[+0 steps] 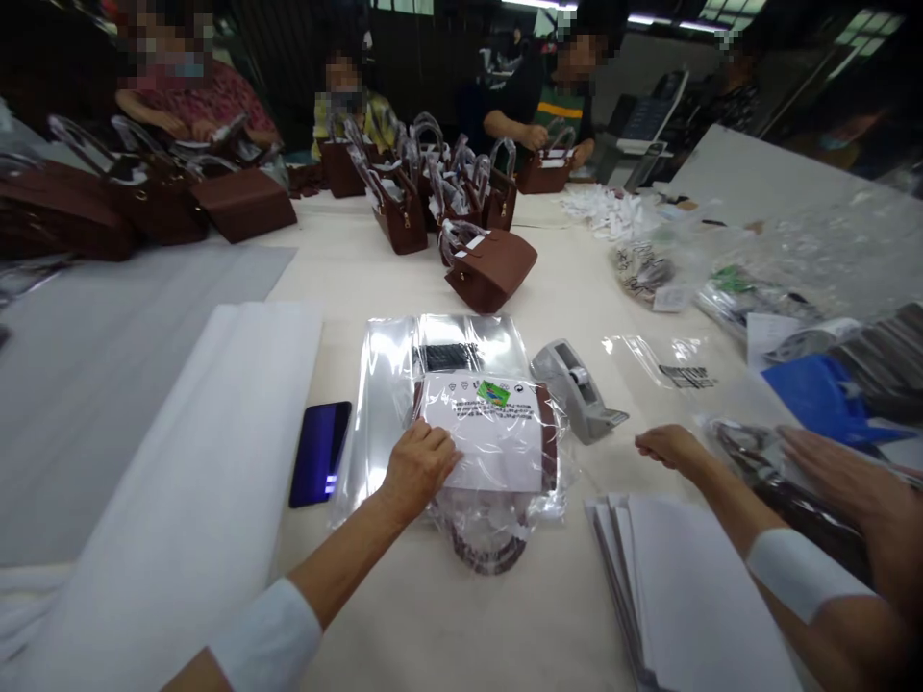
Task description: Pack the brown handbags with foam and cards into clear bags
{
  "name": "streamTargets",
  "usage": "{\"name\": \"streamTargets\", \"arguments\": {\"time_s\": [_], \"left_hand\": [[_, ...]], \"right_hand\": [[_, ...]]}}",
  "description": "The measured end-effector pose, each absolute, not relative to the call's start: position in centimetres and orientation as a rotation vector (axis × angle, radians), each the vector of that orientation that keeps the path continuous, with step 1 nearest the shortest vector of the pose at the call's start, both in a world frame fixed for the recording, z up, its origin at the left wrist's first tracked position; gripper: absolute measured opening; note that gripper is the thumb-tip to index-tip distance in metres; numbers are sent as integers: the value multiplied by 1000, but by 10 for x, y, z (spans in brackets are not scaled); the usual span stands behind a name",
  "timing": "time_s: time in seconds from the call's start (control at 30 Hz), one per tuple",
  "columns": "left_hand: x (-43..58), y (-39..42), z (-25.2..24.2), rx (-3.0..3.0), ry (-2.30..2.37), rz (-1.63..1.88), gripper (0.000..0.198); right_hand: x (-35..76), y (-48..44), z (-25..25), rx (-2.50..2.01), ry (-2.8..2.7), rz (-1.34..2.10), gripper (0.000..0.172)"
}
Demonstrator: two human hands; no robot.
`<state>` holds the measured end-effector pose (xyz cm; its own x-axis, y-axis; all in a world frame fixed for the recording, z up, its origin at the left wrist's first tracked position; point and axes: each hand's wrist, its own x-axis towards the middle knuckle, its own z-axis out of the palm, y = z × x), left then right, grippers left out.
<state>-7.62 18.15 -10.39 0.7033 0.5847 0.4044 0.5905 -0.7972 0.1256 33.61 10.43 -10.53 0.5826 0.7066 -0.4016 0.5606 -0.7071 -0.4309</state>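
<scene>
A brown handbag (549,437) lies in a clear plastic bag (497,514) in front of me, a printed white sheet (490,461) on top and its handle towards me. My left hand (420,469) is closed on the plastic bag at its left side, fingers curled. My right hand (669,447) hovers to the right, thumb and fingers pinched; whatever it may hold is too small to make out. Between it and the package stands a grey tape dispenser (577,389). A small green sticker (493,393) shows near the sheet's far edge.
Left of the package lies a phone (321,452), beside folded white sheeting (194,481). A paper stack (692,596) sits front right. Another person's hand (851,471) rests by a wrapped item at right. Several brown handbags (494,264) stand farther back, with co-workers behind.
</scene>
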Motion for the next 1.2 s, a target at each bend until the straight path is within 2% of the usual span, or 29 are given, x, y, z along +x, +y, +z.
{"name": "streamTargets", "arguments": {"time_s": [0.13,0.23,0.33,0.47,0.63,0.8,0.97,1.13,1.2], "left_hand": [[-78,181,-106,-2862,-1027,-698,17],[-80,181,-108,-2845,-1038,-726,17],[-82,180,-108,-2832,-1043,-749,18],[-85,179,-109,-2822,-1042,-788,18],[-87,180,-119,-2820,-1040,-846,18],[-88,180,-125,-2829,-1032,-880,16],[-92,177,-119,-2856,-1041,-879,23],[-94,177,-117,-2895,-1038,-840,21],[-94,178,-117,-2905,-1045,-819,21]], "right_hand": [[321,103,-64,-2554,-1137,823,24],[260,117,-21,-2284,-1530,847,31],[173,134,8,-1898,-2071,985,24],[85,149,14,-1602,-2522,1044,18],[50,167,-11,-1946,-2875,736,18],[44,183,-33,-2312,-2845,547,15],[37,180,-32,-2402,-2850,434,22],[38,173,-31,-2460,-2818,333,26],[41,174,-32,-2455,-2803,306,33]]}}
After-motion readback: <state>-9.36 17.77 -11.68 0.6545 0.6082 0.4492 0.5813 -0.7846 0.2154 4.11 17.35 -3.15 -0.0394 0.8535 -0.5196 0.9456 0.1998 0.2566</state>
